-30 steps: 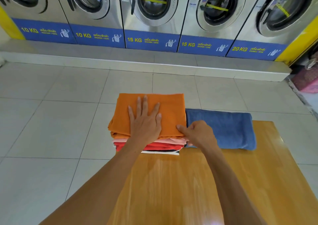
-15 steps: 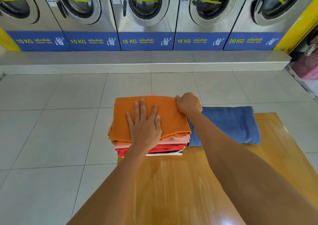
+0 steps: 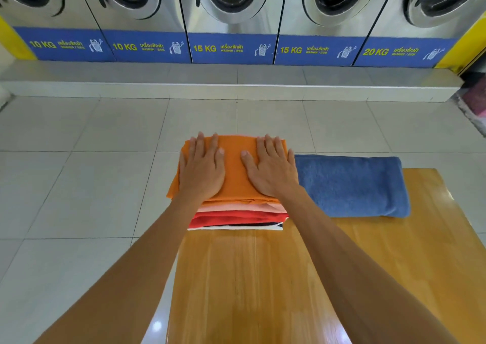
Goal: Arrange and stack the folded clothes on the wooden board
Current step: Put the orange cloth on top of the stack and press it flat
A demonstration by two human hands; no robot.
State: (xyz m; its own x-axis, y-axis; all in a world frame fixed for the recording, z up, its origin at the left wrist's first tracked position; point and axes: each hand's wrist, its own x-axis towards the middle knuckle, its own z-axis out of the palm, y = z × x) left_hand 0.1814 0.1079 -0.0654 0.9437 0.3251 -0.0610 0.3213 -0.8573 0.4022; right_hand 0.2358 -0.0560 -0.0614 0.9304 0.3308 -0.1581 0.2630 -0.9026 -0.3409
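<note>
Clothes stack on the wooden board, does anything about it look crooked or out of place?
Slightly. The stack sits at the wooden board's far left corner, and its orange top piece overhangs the layers below on the left. Both the left hand and right hand lie flat on it. The blue towel lies separately beside it, unstacked.
</note>
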